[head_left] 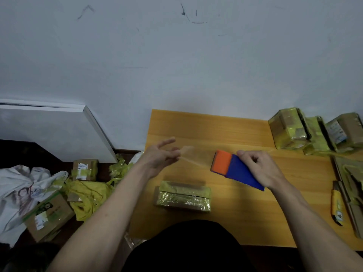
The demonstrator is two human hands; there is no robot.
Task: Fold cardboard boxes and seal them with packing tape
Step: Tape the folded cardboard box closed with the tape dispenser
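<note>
A small cardboard box (183,196) wrapped in yellowish tape lies on the wooden table (245,222), close to my body. Above it, my right hand (257,168) grips a blue and orange tape dispenser (233,169). A strip of clear tape (196,154) stretches from the dispenser leftward to my left hand (161,156). That hand pinches the strip's end between thumb and fingertips, its other fingers spread. Both hands hover above the table, behind the box.
Several taped boxes (314,130) stand at the table's back right, and flattened cardboard (349,193) with a yellow utility knife (336,209) lies along the right edge. On the floor to the left are boxes (49,214), yellow tape scraps (88,195) and white bags (17,189).
</note>
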